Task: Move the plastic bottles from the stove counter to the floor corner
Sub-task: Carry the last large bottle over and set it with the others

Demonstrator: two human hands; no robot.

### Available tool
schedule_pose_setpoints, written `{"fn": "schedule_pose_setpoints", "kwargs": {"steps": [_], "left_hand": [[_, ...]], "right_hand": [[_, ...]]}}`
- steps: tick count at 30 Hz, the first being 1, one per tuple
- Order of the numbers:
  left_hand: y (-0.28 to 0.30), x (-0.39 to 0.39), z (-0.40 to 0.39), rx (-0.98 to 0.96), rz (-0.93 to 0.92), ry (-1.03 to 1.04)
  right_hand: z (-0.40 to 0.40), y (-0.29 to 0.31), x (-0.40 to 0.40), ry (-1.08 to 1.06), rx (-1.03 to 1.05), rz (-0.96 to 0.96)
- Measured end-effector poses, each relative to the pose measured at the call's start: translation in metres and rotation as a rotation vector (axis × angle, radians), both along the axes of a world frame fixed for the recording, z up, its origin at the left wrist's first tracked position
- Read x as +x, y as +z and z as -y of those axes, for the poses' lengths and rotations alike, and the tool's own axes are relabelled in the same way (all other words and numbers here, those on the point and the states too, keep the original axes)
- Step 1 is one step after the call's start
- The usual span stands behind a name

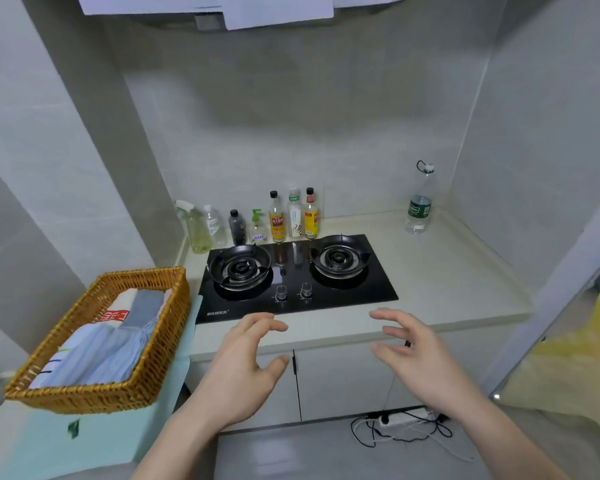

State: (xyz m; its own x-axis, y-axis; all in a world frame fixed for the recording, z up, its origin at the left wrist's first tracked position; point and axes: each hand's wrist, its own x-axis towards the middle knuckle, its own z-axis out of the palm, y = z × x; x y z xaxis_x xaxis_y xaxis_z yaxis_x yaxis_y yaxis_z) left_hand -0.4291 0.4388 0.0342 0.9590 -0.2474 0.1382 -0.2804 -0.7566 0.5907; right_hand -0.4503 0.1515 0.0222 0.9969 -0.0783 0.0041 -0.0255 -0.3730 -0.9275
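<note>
We hold our left hand [243, 362] and right hand [413, 355] empty, fingers loosely spread, before the beige stove counter [447, 271]. A tall clear plastic bottle with green label [419, 206] stands upright at its back right.

bare counter [440, 271] right of stove [297, 275], basket [97, 341] left

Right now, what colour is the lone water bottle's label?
Dark green, on the water bottle; head view.
</note>
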Motion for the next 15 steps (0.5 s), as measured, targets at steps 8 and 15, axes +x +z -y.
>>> {"fn": "schedule_pose_setpoints", "kwargs": {"steps": [8, 15], "left_hand": [[-0.002, 0.085, 0.042, 0.016, -0.031, 0.008], [-0.017, 0.190, 0.078, -0.030, -0.067, -0.050]], "right_hand": [[0.055, -0.001, 0.080, -0.026, -0.006, -0.007], [0.092, 0.002, 0.159, -0.084, -0.029, -0.021]]}}
